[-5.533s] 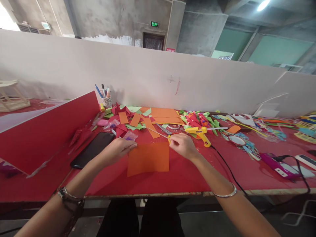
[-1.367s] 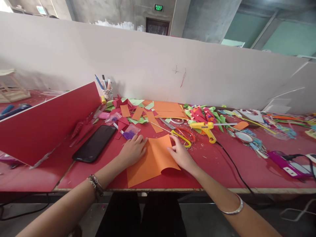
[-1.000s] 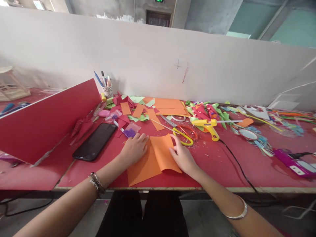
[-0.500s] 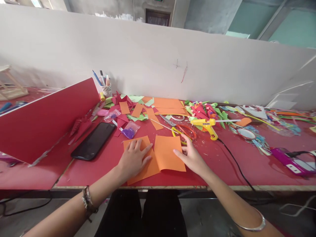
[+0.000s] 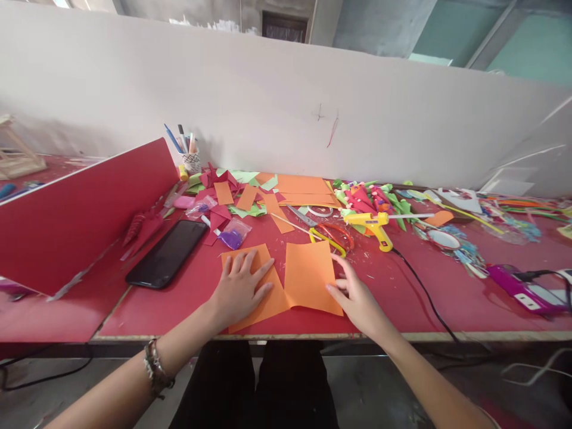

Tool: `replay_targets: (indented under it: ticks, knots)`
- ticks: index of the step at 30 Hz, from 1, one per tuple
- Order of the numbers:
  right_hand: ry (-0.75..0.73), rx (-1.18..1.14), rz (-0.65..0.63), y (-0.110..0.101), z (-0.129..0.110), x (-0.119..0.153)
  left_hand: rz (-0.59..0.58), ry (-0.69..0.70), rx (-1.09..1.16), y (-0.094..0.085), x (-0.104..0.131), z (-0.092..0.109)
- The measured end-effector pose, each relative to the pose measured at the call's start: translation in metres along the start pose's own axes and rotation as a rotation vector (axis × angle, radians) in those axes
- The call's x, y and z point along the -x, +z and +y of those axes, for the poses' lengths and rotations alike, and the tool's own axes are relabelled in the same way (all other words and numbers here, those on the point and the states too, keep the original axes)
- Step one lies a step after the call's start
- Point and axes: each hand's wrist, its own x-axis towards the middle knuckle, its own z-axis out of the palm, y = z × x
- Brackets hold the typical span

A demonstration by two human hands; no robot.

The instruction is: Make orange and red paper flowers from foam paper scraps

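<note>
My left hand (image 5: 239, 292) lies flat, fingers spread, on an orange paper sheet (image 5: 273, 302) near the table's front edge. Beside it, a second orange paper panel (image 5: 310, 275) is lifted a little off the table. My right hand (image 5: 357, 298) pinches that panel's right edge between thumb and fingers. The two orange parts touch at their lower inner corners; I cannot tell whether they are one sheet. Just behind the panel lie yellow-handled scissors (image 5: 335, 245), partly covered, and red-handled scissors (image 5: 346, 235).
A black phone (image 5: 167, 255) lies left, beside a standing red board (image 5: 89, 214). To the right are a yellow glue gun (image 5: 373, 225) with a cord and a purple power strip (image 5: 521, 292). Paper scraps (image 5: 245, 196), a purple bag (image 5: 233, 235) and a pen cup (image 5: 192, 161) sit further back.
My right hand has shifted slightly right with the panel's edge, and the gap between the two orange parts has widened. My left hand stays flat on its sheet.
</note>
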Motion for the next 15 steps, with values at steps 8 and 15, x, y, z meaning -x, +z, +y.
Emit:
replay_targets:
  ticks: [8, 15]
  knots:
    - [0.007, 0.072, 0.010, -0.021, 0.019, 0.009, 0.015, 0.025, 0.030, 0.001, -0.001, -0.005]
    - [-0.052, 0.056, 0.069, -0.033, 0.005, 0.003, -0.111, 0.146, 0.036, -0.015, 0.025, -0.003]
